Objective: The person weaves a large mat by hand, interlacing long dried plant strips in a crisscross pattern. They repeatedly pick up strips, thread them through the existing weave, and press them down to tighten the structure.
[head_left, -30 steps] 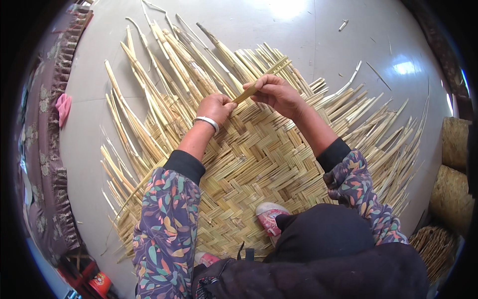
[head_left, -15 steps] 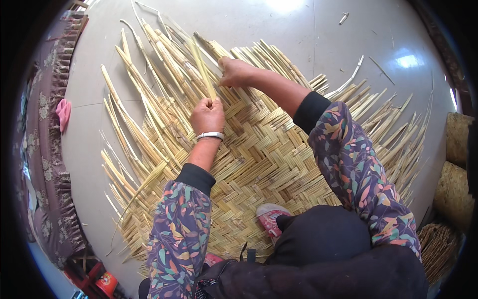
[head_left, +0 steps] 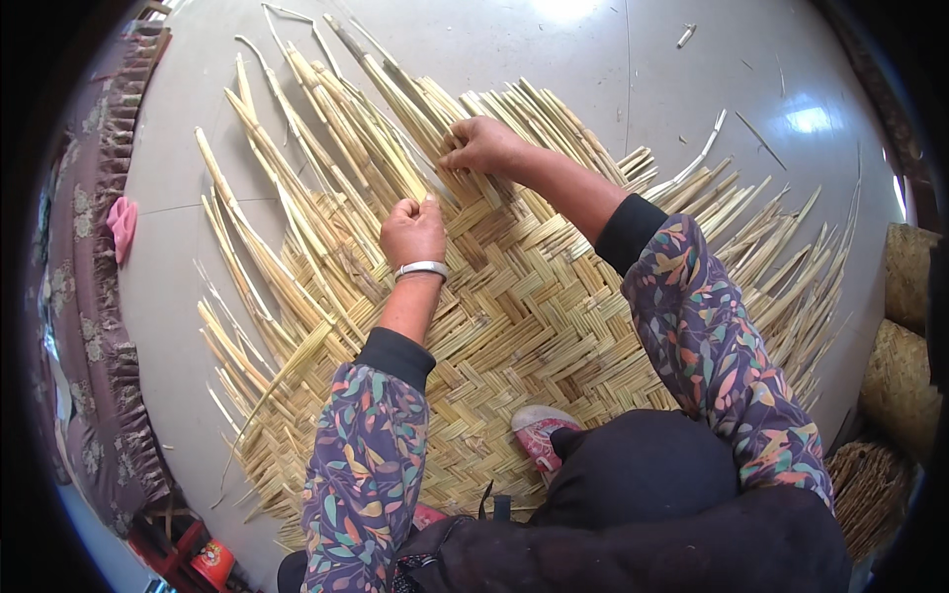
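A partly woven mat (head_left: 534,306) of flattened, straw-coloured reed strips lies on the floor under me, its crossed weave showing in the middle and loose strip ends fanning out around its far and side edges. My left hand (head_left: 413,233), with a pale bracelet at the wrist, is closed on a reed strip (head_left: 400,170) at the weave's far edge. Just to the right and farther off, my right hand (head_left: 481,146) is closed around reed strips (head_left: 395,89) that point away from me. Its fingertips are partly hidden by the strips.
My shoe (head_left: 539,435) rests on the mat's near part. A patterned cloth cover (head_left: 94,257) hangs at the left, with a pink cloth (head_left: 123,227) against it. Rolled woven mats (head_left: 902,381) stand at the right. Scraps (head_left: 685,37) lie on the grey floor.
The strip in my left hand has gone from raised to lying down among the others. My right hand has shifted slightly right, and the strips by it now reach farther out.
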Available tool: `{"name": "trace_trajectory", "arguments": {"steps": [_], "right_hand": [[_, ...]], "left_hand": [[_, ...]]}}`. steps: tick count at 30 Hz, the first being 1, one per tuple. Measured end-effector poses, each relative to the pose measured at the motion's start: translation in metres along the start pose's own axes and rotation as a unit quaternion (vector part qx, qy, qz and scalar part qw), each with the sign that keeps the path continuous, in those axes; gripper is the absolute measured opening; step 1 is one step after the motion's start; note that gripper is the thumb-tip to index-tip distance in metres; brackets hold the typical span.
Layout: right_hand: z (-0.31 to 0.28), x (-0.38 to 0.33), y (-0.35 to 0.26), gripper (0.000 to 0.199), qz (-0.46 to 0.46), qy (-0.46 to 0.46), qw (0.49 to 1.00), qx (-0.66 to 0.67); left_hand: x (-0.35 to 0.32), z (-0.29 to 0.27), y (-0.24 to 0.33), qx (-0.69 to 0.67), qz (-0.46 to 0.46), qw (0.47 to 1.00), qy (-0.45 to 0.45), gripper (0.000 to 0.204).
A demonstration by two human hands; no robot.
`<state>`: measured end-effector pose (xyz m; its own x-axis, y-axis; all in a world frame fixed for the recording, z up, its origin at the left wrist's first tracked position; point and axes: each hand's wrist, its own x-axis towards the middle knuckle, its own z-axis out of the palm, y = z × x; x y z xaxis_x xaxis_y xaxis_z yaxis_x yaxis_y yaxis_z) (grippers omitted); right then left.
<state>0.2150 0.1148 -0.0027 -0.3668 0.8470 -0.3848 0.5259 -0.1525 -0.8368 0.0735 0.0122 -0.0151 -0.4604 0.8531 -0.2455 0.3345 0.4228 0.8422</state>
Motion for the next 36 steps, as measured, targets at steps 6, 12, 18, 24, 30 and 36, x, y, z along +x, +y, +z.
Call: {"name": "trace_trajectory", "arguments": {"steps": [6,12,18,24,30,36], "right_hand": [[0.008,-0.003,0.003,0.027,-0.009,0.058,0.998,-0.018],[0.012,-0.003,0.004,0.017,-0.046,0.040,0.998,-0.005],[-0.001,0.002,0.007,0.019,0.023,-0.054,0.993,0.100],[-0.004,0.008,0.016,0.023,0.054,-0.088,0.981,0.162],[-0.002,0.000,0.009,0.022,0.054,-0.072,0.980,0.175],[-0.004,0.001,0.010,0.021,0.045,-0.104,0.977,0.183]], "left_hand": [[0.008,0.003,-0.012,0.053,0.035,0.998,-0.004,0.030],[0.011,0.006,-0.018,0.059,0.040,0.997,-0.010,0.030],[0.006,0.005,-0.013,0.019,0.024,0.999,-0.012,0.030],[0.002,0.006,-0.010,-0.010,0.016,1.000,-0.009,0.030],[0.001,0.003,-0.011,-0.014,0.022,1.000,-0.018,0.029],[0.001,0.003,-0.007,-0.025,0.004,0.999,-0.022,0.029]]}}
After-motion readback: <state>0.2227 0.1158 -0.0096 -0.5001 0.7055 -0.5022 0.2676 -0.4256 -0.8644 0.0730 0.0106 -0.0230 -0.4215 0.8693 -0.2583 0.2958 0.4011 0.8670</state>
